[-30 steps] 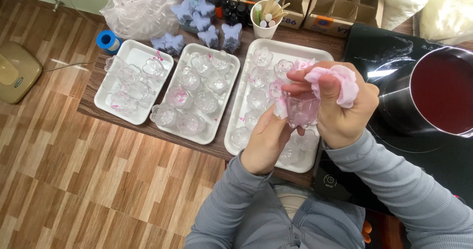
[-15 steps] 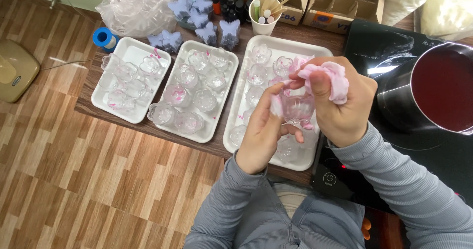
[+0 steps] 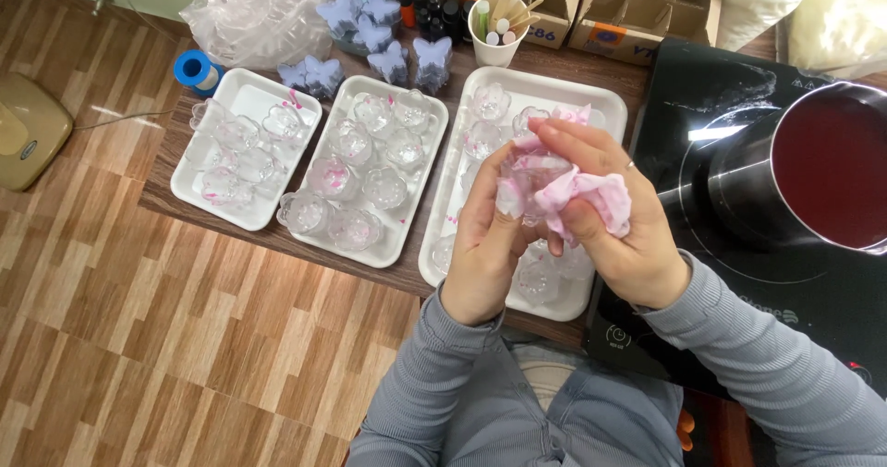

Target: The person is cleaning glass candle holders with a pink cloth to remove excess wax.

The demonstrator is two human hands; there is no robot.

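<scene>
My left hand [image 3: 485,245] grips a small clear flower-shaped cup [image 3: 519,182] from below. My right hand [image 3: 621,231] presses a crumpled pink-stained tissue [image 3: 582,190] onto and around that cup. Both hands hover over the right white tray [image 3: 591,111], which holds several more clear cups. The cup is mostly hidden by the tissue and my fingers.
Two more white trays [image 3: 240,93] [image 3: 416,236] of clear cups with pink specks lie to the left. A metal pot of dark red liquid [image 3: 827,167] stands on a black cooktop [image 3: 702,107]. Behind are purple butterfly shapes [image 3: 397,60], a cup of sticks [image 3: 497,33], cardboard boxes and blue tape [image 3: 196,70].
My hands have dropped lower in view and turned; the tissue now wraps more of the cup, and the left fingers have shifted up along its side.
</scene>
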